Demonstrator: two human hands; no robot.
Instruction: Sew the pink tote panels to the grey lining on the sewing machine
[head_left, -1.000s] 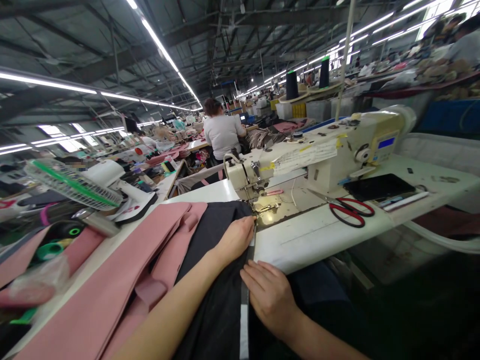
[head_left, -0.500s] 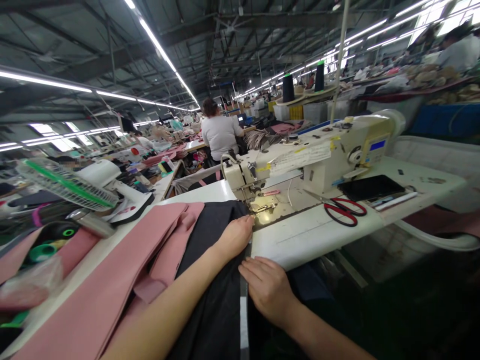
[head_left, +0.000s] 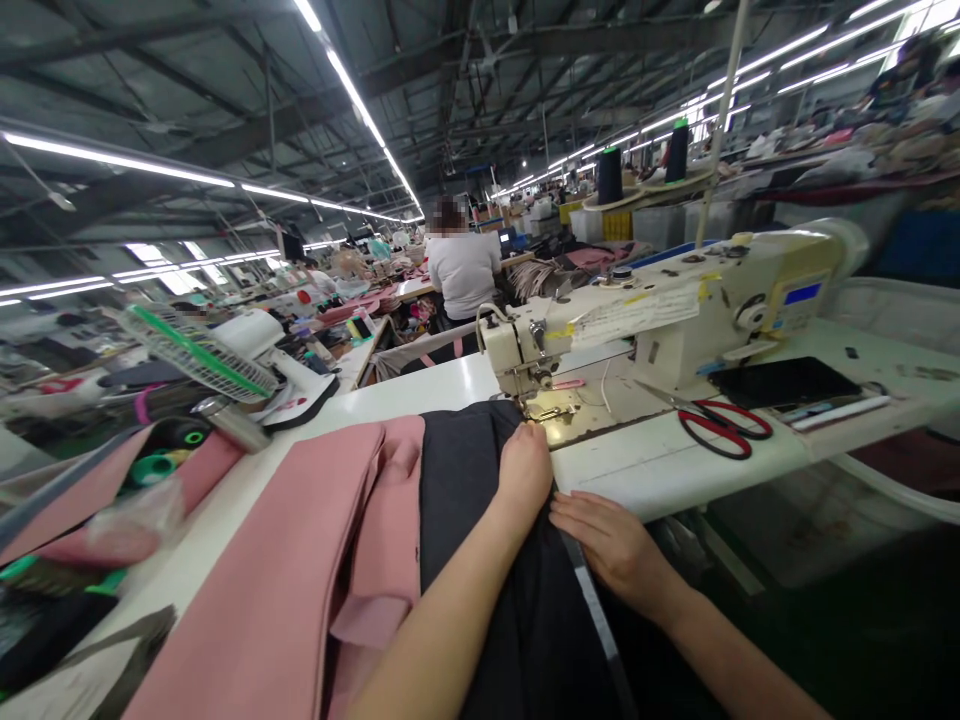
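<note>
Black fabric (head_left: 461, 490) lies on the sewing table with its right edge running up to the presser foot of a cream sewing machine (head_left: 517, 350). My left hand (head_left: 525, 465) is closed on that fabric close to the needle area, knuckles up. Lower along the same edge, my right hand (head_left: 609, 548) pinches the fabric, its thumb hidden. A grey-white strip (head_left: 596, 600) shows along the edge below my right hand. Pink material (head_left: 277, 570) lies folded to the left, beside the black fabric.
Red-handled scissors (head_left: 724, 430) and a black phone-like slab (head_left: 784, 383) lie right of the needle. A white and green fan (head_left: 202, 350) and a metal flask (head_left: 229, 422) stand at left. A person in a light top (head_left: 463, 275) sits beyond the table.
The view has swung left, so the scene sits farther right. The edge strip below my right hand now slants down to the right. Both hands stay at the fabric edge.
</note>
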